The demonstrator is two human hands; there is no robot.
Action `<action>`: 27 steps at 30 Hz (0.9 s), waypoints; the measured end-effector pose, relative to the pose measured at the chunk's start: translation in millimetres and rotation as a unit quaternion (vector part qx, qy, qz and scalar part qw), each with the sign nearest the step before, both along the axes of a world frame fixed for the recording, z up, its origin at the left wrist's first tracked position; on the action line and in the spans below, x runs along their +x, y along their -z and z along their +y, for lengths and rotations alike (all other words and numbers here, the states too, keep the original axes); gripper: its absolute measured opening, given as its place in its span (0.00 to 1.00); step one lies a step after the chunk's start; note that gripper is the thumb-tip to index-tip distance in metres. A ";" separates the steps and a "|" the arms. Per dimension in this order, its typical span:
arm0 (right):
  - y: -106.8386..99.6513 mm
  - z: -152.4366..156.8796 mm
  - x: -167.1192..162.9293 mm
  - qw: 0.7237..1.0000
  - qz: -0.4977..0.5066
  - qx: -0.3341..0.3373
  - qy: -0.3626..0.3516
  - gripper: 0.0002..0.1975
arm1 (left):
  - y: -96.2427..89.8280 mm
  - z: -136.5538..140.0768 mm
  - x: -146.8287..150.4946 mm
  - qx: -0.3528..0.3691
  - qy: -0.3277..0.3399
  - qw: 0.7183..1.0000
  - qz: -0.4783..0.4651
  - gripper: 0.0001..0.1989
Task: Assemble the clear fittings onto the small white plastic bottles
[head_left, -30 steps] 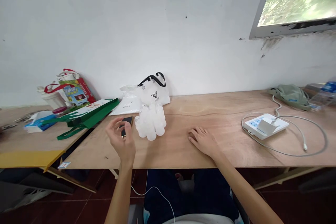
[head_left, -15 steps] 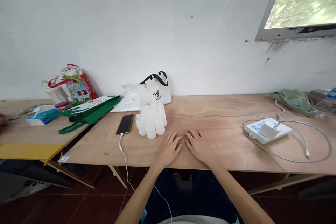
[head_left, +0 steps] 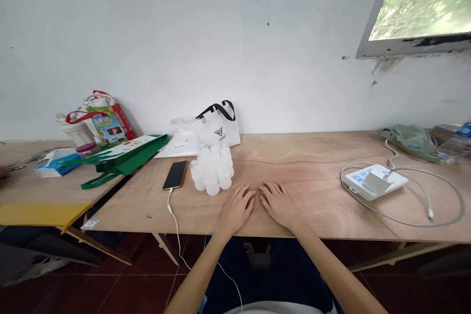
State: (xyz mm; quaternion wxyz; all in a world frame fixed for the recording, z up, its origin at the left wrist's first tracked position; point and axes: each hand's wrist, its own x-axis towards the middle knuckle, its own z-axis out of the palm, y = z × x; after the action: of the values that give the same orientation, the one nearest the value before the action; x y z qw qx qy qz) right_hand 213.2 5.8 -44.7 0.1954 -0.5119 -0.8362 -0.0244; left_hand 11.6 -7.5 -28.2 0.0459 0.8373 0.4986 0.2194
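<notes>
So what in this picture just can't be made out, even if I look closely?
All in the head view:
- Print on the colourful bag: too small and blurred.
- What the cluster of small clear bottles holds: too pale to tell.
- Bottle at far right: cut off by the picture edge.
- Phone screen: dark, nothing readable.
- Palms of the left hand and right hand: face down on the table.

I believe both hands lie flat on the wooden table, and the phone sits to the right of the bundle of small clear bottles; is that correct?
Not quite. The head view shows the phone to the left of the bundle of small clear bottles, not the right. The rest holds: the left hand and the right hand lie flat, side by side, on the wooden table, holding nothing.
</notes>
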 end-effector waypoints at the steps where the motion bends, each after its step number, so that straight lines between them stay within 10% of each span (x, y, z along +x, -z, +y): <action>1: 0.0 -0.1 -0.2 1.000 0.000 0.001 0.002 0.19 | 0.2 -0.1 0.1 0.003 0.000 1.000 0.001 0.20; 27: 0.3 -1.5 -3.3 1.000 -0.001 0.013 0.011 0.18 | 6.2 2.5 -1.6 0.019 0.008 1.000 0.004 0.21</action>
State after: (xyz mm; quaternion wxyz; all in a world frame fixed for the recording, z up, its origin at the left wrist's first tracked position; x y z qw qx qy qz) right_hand 209.9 4.3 -45.0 0.2013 -0.5184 -0.8302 -0.0376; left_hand 10.0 -5.0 -34.5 0.0299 0.8426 0.4881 0.2255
